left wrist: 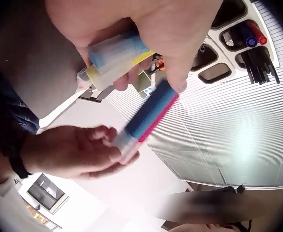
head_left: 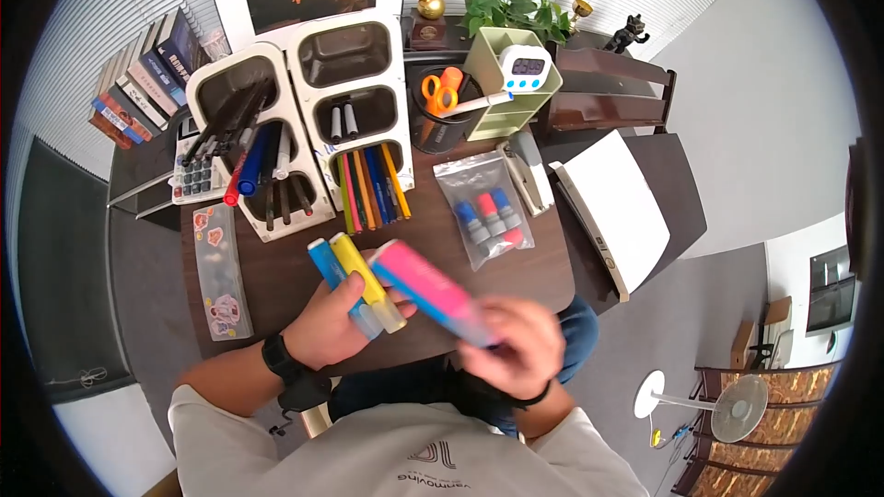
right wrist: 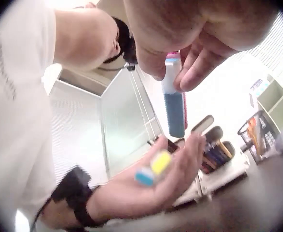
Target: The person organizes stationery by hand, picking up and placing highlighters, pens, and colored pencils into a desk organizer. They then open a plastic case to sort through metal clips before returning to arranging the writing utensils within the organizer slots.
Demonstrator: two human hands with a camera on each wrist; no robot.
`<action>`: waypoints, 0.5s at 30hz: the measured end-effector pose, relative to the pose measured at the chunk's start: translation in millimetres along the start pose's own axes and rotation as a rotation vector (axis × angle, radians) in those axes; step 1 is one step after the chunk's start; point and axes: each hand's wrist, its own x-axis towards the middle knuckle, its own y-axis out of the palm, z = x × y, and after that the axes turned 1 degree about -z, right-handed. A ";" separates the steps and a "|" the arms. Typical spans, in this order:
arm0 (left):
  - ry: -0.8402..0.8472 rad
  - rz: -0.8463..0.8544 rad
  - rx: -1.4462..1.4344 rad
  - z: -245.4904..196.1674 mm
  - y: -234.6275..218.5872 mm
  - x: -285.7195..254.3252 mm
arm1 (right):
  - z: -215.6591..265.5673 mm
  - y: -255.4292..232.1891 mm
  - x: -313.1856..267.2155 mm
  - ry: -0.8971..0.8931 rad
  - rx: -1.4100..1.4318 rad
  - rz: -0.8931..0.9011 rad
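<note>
My left hand [head_left: 322, 329] holds a yellow highlighter [head_left: 367, 278] and a light-blue highlighter [head_left: 330, 262] side by side over the table's near edge, thumb across them. Their translucent ends show in the left wrist view. With my right hand [head_left: 517, 347] I pinch a pink highlighter [head_left: 425, 278] and a blue highlighter [left wrist: 144, 117] by their pale translucent ends. These two lie flat against each other, blurred, and their coloured ends point toward the left hand. In the right wrist view the blue one [right wrist: 174, 113] hangs above the left palm.
Behind the hands stands a white organizer [head_left: 293, 97] with pens, markers and colored pencils [head_left: 373, 189]. To its right are a mesh pen cup [head_left: 447, 129] with orange scissors, a clear bag [head_left: 483, 216] of small bottles and a stapler [head_left: 527, 175]. A clear pencil case [head_left: 221, 271] lies left.
</note>
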 end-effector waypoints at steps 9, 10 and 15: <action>-0.045 -0.061 0.190 -7.2 0.6 3.5 | -28.5 50.2 181.2 -0.461 -0.262 0.012; -0.057 -0.066 0.172 -7.5 2.1 2.4 | -34.0 66.7 187.3 -0.419 -0.240 0.030; -0.083 -0.050 0.112 -11.8 2.3 1.2 | -50.7 110.5 199.8 -0.348 -0.272 0.034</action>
